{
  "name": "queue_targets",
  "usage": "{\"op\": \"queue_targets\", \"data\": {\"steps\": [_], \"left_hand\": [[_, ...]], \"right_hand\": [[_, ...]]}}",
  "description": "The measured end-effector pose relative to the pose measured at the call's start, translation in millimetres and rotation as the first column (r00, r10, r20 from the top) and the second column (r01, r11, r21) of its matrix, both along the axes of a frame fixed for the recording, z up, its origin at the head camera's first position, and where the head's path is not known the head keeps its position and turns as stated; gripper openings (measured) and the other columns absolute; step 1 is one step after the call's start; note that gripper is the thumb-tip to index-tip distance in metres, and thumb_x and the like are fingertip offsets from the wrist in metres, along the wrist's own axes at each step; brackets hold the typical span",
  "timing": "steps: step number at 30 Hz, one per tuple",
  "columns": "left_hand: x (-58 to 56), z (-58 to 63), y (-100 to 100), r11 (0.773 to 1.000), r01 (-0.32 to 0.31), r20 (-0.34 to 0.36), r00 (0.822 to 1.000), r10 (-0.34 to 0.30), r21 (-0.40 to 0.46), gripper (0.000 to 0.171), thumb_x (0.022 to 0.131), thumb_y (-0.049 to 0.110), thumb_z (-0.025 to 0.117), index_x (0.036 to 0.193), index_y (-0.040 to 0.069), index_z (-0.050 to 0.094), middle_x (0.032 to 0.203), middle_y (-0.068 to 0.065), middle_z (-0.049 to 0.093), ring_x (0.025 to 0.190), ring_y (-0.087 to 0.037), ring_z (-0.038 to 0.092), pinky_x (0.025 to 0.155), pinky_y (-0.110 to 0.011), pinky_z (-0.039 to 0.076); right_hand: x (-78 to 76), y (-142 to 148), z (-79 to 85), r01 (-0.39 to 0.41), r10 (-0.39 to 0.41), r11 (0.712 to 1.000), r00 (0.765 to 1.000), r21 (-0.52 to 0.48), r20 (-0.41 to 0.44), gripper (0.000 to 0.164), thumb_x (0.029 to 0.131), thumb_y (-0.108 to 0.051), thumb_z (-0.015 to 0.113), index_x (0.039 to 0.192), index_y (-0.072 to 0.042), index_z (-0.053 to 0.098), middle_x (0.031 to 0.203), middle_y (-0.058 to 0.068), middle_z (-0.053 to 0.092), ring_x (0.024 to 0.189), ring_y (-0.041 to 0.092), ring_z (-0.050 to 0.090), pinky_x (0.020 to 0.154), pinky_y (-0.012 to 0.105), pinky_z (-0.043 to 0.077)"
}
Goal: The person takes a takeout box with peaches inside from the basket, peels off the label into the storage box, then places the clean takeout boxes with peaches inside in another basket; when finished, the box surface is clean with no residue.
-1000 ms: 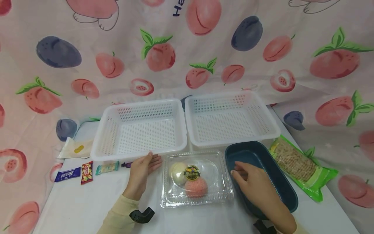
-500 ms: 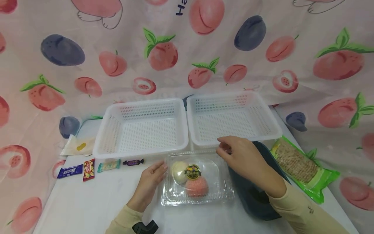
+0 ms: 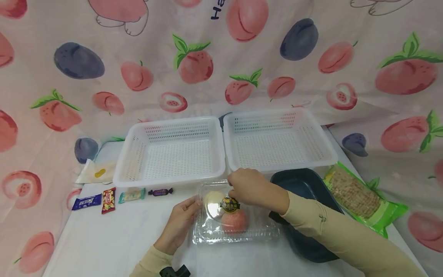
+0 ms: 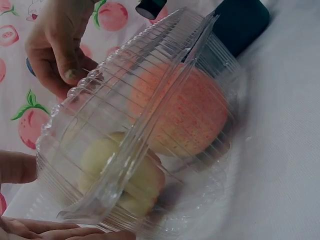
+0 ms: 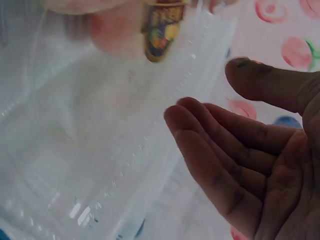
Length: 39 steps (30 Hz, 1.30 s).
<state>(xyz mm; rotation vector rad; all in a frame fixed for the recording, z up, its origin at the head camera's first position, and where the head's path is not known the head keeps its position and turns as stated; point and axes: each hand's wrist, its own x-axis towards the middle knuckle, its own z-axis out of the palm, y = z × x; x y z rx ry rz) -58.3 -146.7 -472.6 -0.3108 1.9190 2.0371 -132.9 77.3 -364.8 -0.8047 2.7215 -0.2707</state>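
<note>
A clear plastic clamshell box point(image 3: 254, 227) stands lidded on the white table, a dark label point(image 3: 230, 205) on its top. Through its walls show a pale yellow-green fruit point(image 4: 122, 175) and a pink-orange fruit point(image 4: 180, 110). My left hand point(image 3: 178, 223) is at the box's left side, thumb point(image 4: 17, 167) and extended fingers point(image 4: 65, 232) about its far left corner. Above the box's far edge is my right hand point(image 3: 254, 188), fingers loosely bent. In the right wrist view its thumb point(image 5: 270, 85) stands apart from the fingers, with nothing between them.
Two white perforated baskets point(image 3: 169, 181) point(image 3: 280, 166) stand behind. A dark blue tray point(image 3: 297, 175) lies right, partly under my right forearm, beside a green-ended food packet point(image 3: 360, 198). Several small snacks, including a purple-wrapped candy point(image 3: 160, 192), and a white packet point(image 3: 97, 172) lie left.
My right hand has come from over the blue tray, up and leftward to the box's far edge. The left hand has shifted right to the box's left side. The box has stayed in place.
</note>
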Motion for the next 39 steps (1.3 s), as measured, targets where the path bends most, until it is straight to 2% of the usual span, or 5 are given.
{"op": "queue_targets", "data": {"steps": [6,12,21,31,39], "left_hand": [[0.6,-0.5,0,1.000,0.008,-0.008,1.000,-0.009,-0.012,0.064,0.107,0.019,0.059,0.152,-0.019,0.033,0.161,-0.037,0.033,0.152,-0.050,0.032,0.124,-0.058,0.030],[0.1,-0.5,2,1.000,0.002,-0.004,1.000,-0.002,-0.020,0.065,0.106,0.021,0.060,0.152,-0.018,0.034,0.161,-0.036,0.033,0.151,-0.050,0.033,0.124,-0.058,0.032],[0.0,0.0,3,0.999,-0.014,-0.002,1.000,0.014,-0.036,0.064,0.107,0.021,0.059,0.152,-0.017,0.035,0.160,-0.036,0.036,0.150,-0.050,0.036,0.122,-0.059,0.035],[-0.7,-3.2,2,0.999,-0.020,-0.006,1.000,0.020,-0.035,0.062,0.107,0.020,0.059,0.152,-0.017,0.036,0.160,-0.036,0.037,0.150,-0.049,0.036,0.122,-0.059,0.035],[0.6,-4.5,1,0.999,-0.029,0.002,1.000,0.029,-0.036,0.063,0.106,0.021,0.061,0.151,-0.016,0.038,0.158,-0.035,0.040,0.148,-0.047,0.041,0.122,-0.058,0.037]], "right_hand": [[1.6,-11,-10.7,-0.034,0.032,0.997,0.999,0.063,0.035,0.033,0.085,-0.008,0.080,0.065,-0.014,0.055,0.059,-0.006,0.040,0.057,0.012,0.035,0.047,0.026,0.029],[3.0,-12,-16.8,-0.035,0.034,0.996,0.999,0.077,0.004,0.028,0.082,-0.001,0.075,0.065,-0.014,0.057,0.058,-0.005,0.043,0.054,0.012,0.037,0.045,0.025,0.032],[4.5,-14,-32.1,-0.097,0.106,0.992,0.987,0.080,-0.120,0.028,0.082,0.002,0.071,0.066,-0.015,0.056,0.061,-0.004,0.050,0.055,0.013,0.041,0.044,0.028,0.041],[8.7,-15,-34.3,-0.153,0.157,0.987,0.976,0.040,-0.154,0.030,0.083,0.005,0.070,0.067,-0.015,0.055,0.063,-0.002,0.051,0.056,0.012,0.039,0.043,0.027,0.040],[6.9,-20,-32.7,-0.137,0.145,0.988,0.983,0.075,-0.116,0.036,0.081,0.008,0.069,0.063,-0.016,0.049,0.061,-0.004,0.045,0.054,0.012,0.038,0.042,0.024,0.036]]}}
